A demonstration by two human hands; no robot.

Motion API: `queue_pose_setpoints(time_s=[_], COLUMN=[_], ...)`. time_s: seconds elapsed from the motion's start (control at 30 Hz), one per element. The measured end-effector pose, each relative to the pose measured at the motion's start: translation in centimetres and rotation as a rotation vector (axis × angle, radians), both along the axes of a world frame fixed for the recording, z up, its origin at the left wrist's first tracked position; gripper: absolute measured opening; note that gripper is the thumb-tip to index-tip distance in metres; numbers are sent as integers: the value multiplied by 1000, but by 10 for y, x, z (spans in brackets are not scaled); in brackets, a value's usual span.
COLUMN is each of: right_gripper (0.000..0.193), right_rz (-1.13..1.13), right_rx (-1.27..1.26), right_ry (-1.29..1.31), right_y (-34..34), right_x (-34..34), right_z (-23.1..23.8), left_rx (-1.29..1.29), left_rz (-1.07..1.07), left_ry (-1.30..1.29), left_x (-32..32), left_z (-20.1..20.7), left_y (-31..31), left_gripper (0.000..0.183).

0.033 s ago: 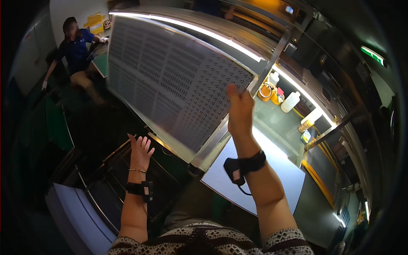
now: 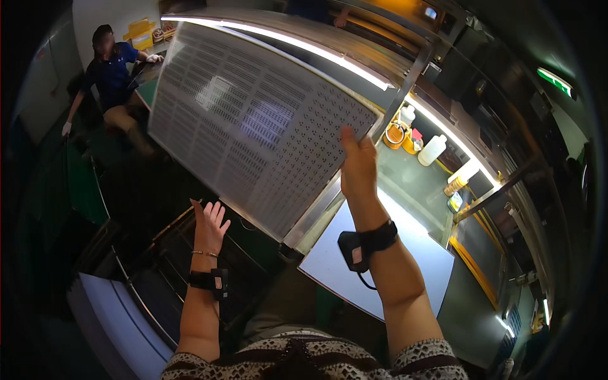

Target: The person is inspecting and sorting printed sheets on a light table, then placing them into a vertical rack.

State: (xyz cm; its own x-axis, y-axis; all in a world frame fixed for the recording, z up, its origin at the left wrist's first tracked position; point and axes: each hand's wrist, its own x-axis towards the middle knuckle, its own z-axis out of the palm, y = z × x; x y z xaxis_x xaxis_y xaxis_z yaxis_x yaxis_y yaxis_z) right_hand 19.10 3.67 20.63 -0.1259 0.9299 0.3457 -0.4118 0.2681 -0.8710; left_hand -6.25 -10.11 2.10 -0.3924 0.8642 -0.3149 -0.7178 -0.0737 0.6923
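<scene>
A large, thin panel point(image 2: 253, 120) with rows of small dark marks lies tilted ahead of me, its face shiny and catching light. My right hand point(image 2: 360, 168) grips its right edge, thumb on the face, the other fingers partly hidden. Just below the panel's near edge, my left hand point(image 2: 211, 225) is open, palm up with fingers spread. Whether its fingertips touch the panel I cannot tell. Both wrists carry black strapped devices. Under the panel's near right corner shows a pale metal bar point(image 2: 313, 218).
At right, a lit bench bears a white board point(image 2: 380, 253), a white bottle point(image 2: 432, 151) and rolls of tape point(image 2: 395, 134). A metal post point(image 2: 405, 88) rises beside the panel. Far left sits a co-worker point(image 2: 114, 76) in white gloves. White boards point(image 2: 117, 323) stand lower left.
The panel has shifted left and toward me, covering more of the bar and the yellowish strip near my left hand. Bright reflections now show on its face. Both hands have barely moved.
</scene>
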Motion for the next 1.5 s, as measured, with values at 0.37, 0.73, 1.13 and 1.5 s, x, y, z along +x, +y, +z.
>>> queue_pose_setpoints(time_s=[0.37, 0.73, 1.13, 1.5], right_gripper=[29, 59, 10, 15], right_rz=[-132, 406, 464, -424], right_rx=[383, 799, 536, 948], right_ry=[-1725, -1399, -1499, -984], right_y=[-42, -143, -130, -39], right_x=[10, -28, -27, 25], right_z=[-111, -154, -141, 103], left_rx=[54, 182, 227, -322], left_rz=[-55, -101, -91, 187], left_ry=[-291, -470, -522, -82], left_x=[0, 16, 15, 13], left_z=[-49, -47, -36, -50], left_y=[-16, -15, -19, 31], left_gripper=[35, 46, 76, 26])
